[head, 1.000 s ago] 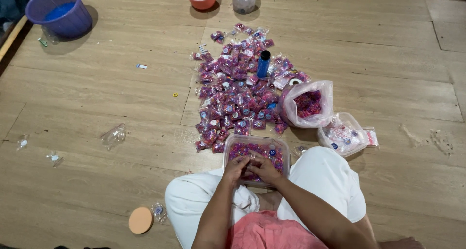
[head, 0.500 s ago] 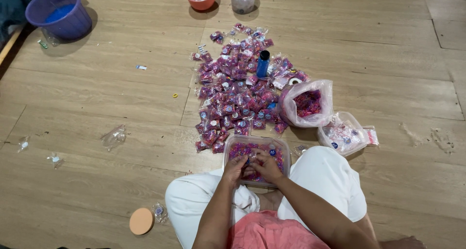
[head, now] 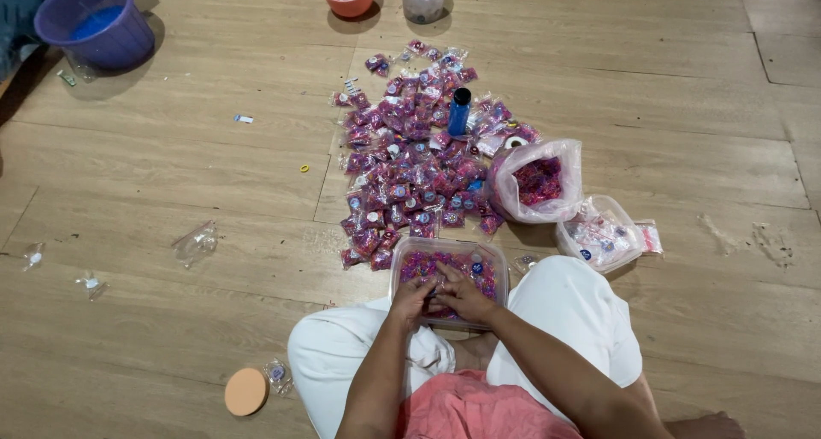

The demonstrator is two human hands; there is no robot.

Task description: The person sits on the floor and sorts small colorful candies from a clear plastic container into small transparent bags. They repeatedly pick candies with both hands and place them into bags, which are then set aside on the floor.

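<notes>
While the person sat cross-legged on the wooden floor (head: 171, 174), both hands met over a clear plastic container (head: 492, 264) resting between the knees. Left hand (head: 412, 300) and right hand (head: 464, 298) were touching each other at the fingertips, inside the container's near half. Each grip appeared pinched together on something small; the item itself was hidden behind the fingers, so what was clamped could not be told. Container held small pink and purple pieces, too fine to resolve singly.

Just beyond the container's far edge lay a large heap of small pink sachets (head: 410, 157), spread toward the far side of the floor. A blue bottle (head: 460, 111) stood upright within the heap, near its right margin. Right of the heap, an open plastic bag (head: 513, 182) held more pink pieces; its mouth faced the camera. Beside it, nearer the right knee, a second clear bag (head: 603, 234) held pale items with blue dots, detail unclear.

Far left corner: purple bucket (head: 103, 41), contents blue, kind not discernible. Far edge: an orange bowl (head: 347, 3) and a clear jar (head: 423, 5), both cut off by the frame's top. Near left: orange round disc (head: 246, 392) flat on the floor, a small packet just beside it. Scattered clear wrappers (head: 195, 241) lay at the left. Person's lower body was cut off at the bottom edge.
</notes>
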